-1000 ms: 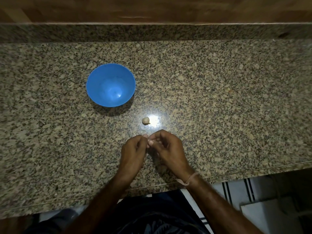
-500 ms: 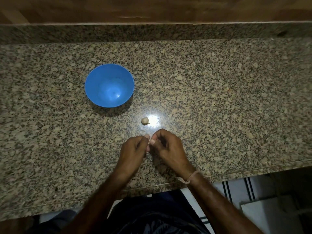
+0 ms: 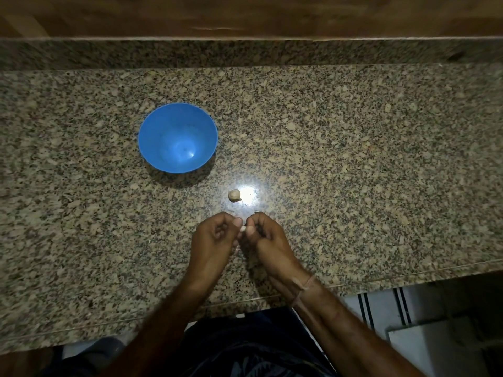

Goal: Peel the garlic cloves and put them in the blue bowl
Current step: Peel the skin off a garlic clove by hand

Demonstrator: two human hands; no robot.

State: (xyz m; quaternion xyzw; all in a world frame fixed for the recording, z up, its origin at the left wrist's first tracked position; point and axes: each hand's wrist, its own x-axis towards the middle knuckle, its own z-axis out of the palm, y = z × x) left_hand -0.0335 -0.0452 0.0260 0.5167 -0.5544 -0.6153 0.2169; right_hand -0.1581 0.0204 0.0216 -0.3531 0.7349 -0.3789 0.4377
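Closest to us, at the bottom, we see dark clothes (image 3: 245, 346). To the right of them is a bit of pale floor (image 3: 381, 308) with dark stripes. Two bare arms reach up from there over the front edge of the speckled stone counter (image 3: 367, 164). The right arm has a thin string (image 3: 306, 285) tied round its wrist.

The two hands are close together, just above the counter near its front edge. The left hand (image 3: 215, 238) has its fingers curled in. The right hand (image 3: 269, 236) has its fingers curled in too. Their fingertips meet in the middle and pinch a garlic clove (image 3: 242, 229). We can only see a tiny pale bit of it peeking out between them. The rest is hidden by the fingers, so we cannot tell if its skin is on or off.

A little farther back, near the hands, the other clove (image 3: 234, 195) lies alone on the counter. It is just beside a bright spot of light (image 3: 248, 195) that shines on the stone.

Farther back and to the left sits the blue bowl (image 3: 152, 148). It stands upright, well apart from the hands and the cloves. A dark shadow lies under its near side.

At the very back, a low strip of the same stone (image 3: 245, 51) runs along the counter. Above that strip is a brown wooden wall (image 3: 245, 14).
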